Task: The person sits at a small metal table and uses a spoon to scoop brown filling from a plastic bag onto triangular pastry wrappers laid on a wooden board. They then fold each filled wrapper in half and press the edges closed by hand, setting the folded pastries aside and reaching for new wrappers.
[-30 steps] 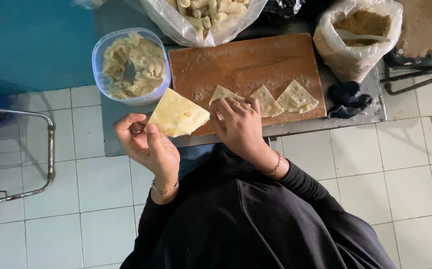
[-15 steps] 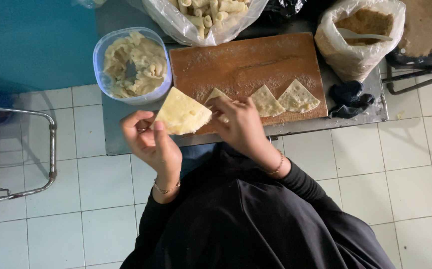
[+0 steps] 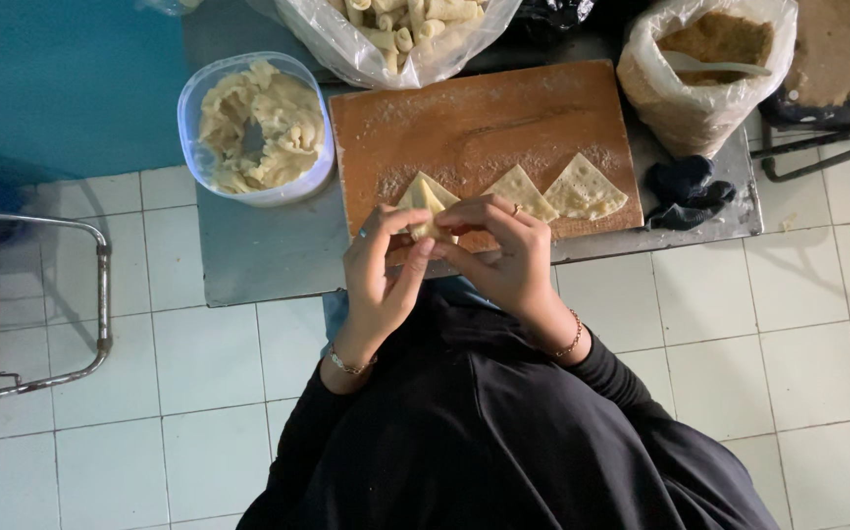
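Work in hand: a pale dough wrapper (image 3: 427,208) was being folded between both hands, held just above the near edge of the wooden board (image 3: 484,118), at centre frame.
Left hand (image 3: 378,273): closed narrowly on the left side of the wrapper, fingertips pinching its fold.
Right hand (image 3: 505,253): curled over the wrapper from the right, fingers pressing its edge; a ring and a wrist bracelet showed.
Look of the wrapper: thin, pale yellow, partly folded into a pointed shape; most of it was hidden by the fingers, so whether it held filling could not be told.
Done so far: two folded triangles, (image 3: 521,192) and (image 3: 585,188), lay flat side by side on the floured board, just right of the hands; they appeared finished.
Bag of rolls: a clear plastic bag (image 3: 400,29) at top centre held many pale rolled pieces.
Left to do: judging by the full tub, a good deal; the round plastic tub (image 3: 254,126) at upper left was heaped with pale crumpled dough or filling.
Other supplies: a bag of brown crumbs (image 3: 707,59) with a spoon stood at upper right, a dark cloth (image 3: 688,188) beside it on the grey metal table (image 3: 258,250).
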